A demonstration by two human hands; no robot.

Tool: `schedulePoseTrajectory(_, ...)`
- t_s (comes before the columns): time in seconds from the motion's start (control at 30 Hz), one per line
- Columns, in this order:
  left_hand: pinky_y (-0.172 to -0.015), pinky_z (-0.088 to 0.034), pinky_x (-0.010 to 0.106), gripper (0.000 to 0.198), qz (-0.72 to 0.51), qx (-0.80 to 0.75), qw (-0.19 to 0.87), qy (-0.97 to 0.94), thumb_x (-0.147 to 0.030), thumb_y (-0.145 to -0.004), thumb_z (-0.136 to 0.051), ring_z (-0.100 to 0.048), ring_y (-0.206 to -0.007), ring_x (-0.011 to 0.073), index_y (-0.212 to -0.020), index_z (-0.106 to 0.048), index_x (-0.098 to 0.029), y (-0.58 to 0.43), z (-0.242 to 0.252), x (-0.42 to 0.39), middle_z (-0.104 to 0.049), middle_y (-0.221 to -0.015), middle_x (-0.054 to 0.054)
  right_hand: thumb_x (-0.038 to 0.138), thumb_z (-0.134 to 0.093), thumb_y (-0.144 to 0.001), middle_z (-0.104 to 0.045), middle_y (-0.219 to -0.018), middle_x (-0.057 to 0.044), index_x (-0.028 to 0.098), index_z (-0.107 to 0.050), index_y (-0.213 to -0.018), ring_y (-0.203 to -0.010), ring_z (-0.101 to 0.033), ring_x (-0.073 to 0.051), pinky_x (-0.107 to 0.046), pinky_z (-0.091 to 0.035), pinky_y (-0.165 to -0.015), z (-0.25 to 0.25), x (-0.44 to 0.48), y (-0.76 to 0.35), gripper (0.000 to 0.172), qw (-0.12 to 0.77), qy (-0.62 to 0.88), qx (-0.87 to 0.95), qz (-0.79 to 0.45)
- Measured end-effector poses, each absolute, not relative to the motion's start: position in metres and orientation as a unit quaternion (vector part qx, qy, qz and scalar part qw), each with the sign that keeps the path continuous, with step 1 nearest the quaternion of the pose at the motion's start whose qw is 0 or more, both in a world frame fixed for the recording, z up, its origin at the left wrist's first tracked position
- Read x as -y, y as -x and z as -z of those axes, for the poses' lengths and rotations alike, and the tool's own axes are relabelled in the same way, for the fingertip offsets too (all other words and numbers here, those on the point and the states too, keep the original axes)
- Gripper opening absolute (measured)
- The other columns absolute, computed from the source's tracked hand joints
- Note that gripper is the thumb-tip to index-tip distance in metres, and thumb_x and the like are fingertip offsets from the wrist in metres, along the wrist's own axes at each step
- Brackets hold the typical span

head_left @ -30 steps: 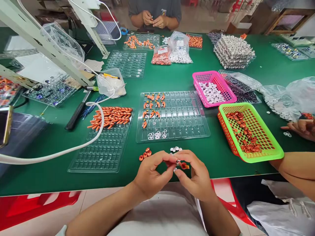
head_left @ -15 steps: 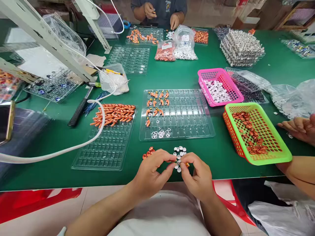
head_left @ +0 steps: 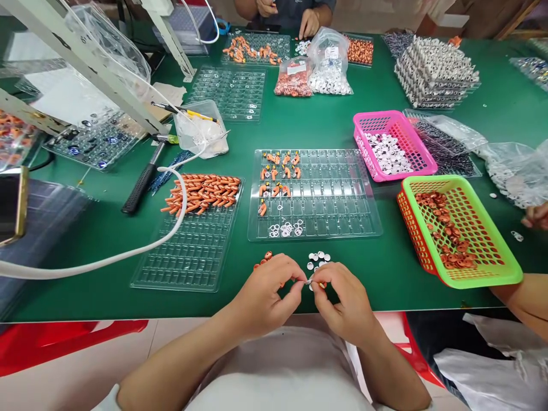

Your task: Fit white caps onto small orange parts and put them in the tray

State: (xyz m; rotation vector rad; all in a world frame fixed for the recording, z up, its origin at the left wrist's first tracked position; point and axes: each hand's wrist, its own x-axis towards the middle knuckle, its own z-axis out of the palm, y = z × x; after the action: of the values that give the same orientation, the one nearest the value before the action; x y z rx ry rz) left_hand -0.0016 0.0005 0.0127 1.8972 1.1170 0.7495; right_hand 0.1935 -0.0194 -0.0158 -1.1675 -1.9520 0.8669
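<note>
My left hand (head_left: 269, 294) and my right hand (head_left: 346, 298) both pinch one small part (head_left: 309, 282) at lower ctr of frame; its details are too tiny to tell. White discs (head_left: 321, 255) lie just above; clear tray (head_left: 334, 200) w/ orange pcs (head_left: 286, 170) is near ctr.

Glossy clear plastic tray (head_left: 338, 208)

Appears to be a small-parts assembly workshop. Centres on a long green worktable (head_left: 312, 127), shared with a co-worker opposite (head_left: 295, 11) and a second co-worker at the right (head_left: 520, 297). Holds many like pieces in clear compartment trays (head_left: 180, 251), a tray stack (head_left: 436, 74), a pink mesh basket (head_left: 422, 151), a lime-green mesh basket (head_left: 507, 260) and labelled plastic bags (head_left: 329, 71). Also includes a black-handled hammer (head_left: 141, 188) and red plastic seating (head_left: 47, 342).
</note>
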Motion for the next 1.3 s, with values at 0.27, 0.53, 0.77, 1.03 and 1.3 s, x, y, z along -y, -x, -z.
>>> schedulePoseTrajectory(0.27,-0.072,-0.041,0.028,0.015,-0.258,-0.407,0.437,-0.759,-0.01,-0.09,-0.048,-0.054,-0.075,0.0142,-0.082,-0.059,-0.016,0.006,-0.0163,-0.0046,-0.062,-0.079,0.003,0.011,-0.051,-0.09,-0.062,-0.084,-0.001,0.023,-0.05,-0.088,-0.077,-0.055,-0.016,-0.031,-0.043,-0.072,0.0174,0.0183,-0.1962,0.012,0.337,0.443,0.725,-0.406)
schedulePoseTrajectory(0.53,-0.067,-0.043,0.026,0.014,-0.25,-0.393,0.512,-0.722,-0.01,-0.087,-0.046,-0.051,-0.071,0.0137,-0.079,-0.055,-0.016,0.0059,-0.0202,-0.0055,-0.057,-0.077,0.003,0.012,-0.051,-0.09,-0.061,-0.082,0.0,0.023,-0.053,-0.086,-0.074,-0.054,-0.015,-0.029,-0.042,-0.069,0.0152,0.0167,-0.1947,0.012,0.349,0.408,0.679,-0.501)
schedulePoseTrajectory(0.77,-0.068,-0.042,0.024,0.012,-0.239,-0.399,0.549,-0.694,-0.012,-0.088,-0.047,-0.051,-0.074,0.0128,-0.08,-0.053,-0.017,0.0053,-0.0184,-0.0065,-0.055,-0.078,0.001,0.017,-0.053,-0.092,-0.06,-0.079,0.0,0.023,-0.056,-0.086,-0.072,-0.054,-0.015,-0.029,-0.043,-0.067,0.0172,0.0144,-0.1931,0.009,0.373,0.382,0.644,-0.549)
schedulePoseTrajectory(1.03,-0.067,-0.042,0.025,0.013,-0.242,-0.409,0.542,-0.693,-0.01,-0.087,-0.048,-0.051,-0.073,0.0129,-0.079,-0.053,-0.018,0.0022,-0.0187,-0.0069,-0.056,-0.078,0.001,0.017,-0.053,-0.092,-0.06,-0.079,-0.001,0.022,-0.057,-0.085,-0.072,-0.055,-0.016,-0.029,-0.043,-0.067,0.0192,0.0165,-0.1947,0.01,0.384,0.383,0.634,-0.551)
schedulePoseTrajectory(1.3,-0.067,-0.042,0.025,0.013,-0.26,-0.413,0.523,-0.699,-0.011,-0.087,-0.047,-0.052,-0.073,0.0131,-0.079,-0.054,-0.018,0.0006,-0.0168,-0.0054,-0.057,-0.077,0.001,0.021,-0.052,-0.093,-0.06,-0.078,-0.002,0.022,-0.057,-0.084,-0.072,-0.056,-0.017,-0.031,-0.045,-0.068,0.0181,0.0154,-0.1936,0.011,0.39,0.382,0.634,-0.547)
